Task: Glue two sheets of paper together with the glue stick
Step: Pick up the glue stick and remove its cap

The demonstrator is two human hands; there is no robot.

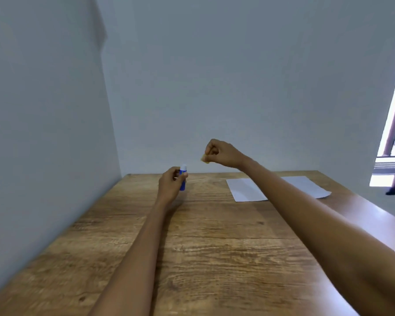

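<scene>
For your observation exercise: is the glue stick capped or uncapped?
Uncapped: the glue stick in the left hand shows a bare whitish tip; the right hand pinches a small yellowish piece, probably its cap.

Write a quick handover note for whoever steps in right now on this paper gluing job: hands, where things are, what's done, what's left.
Left hand: grips the blue glue stick upright, above the wooden table; its white tip is exposed.
Right hand: raised, pinching a small yellowish piece, likely the cap.
Paper: white sheets lie flat at the far right of the table, partly hidden by the right forearm; how many cannot be told.
Done: glue stick appears uncapped.
Left: set the cap aside, spread glue on one sheet, lay the other on top, press.
</scene>
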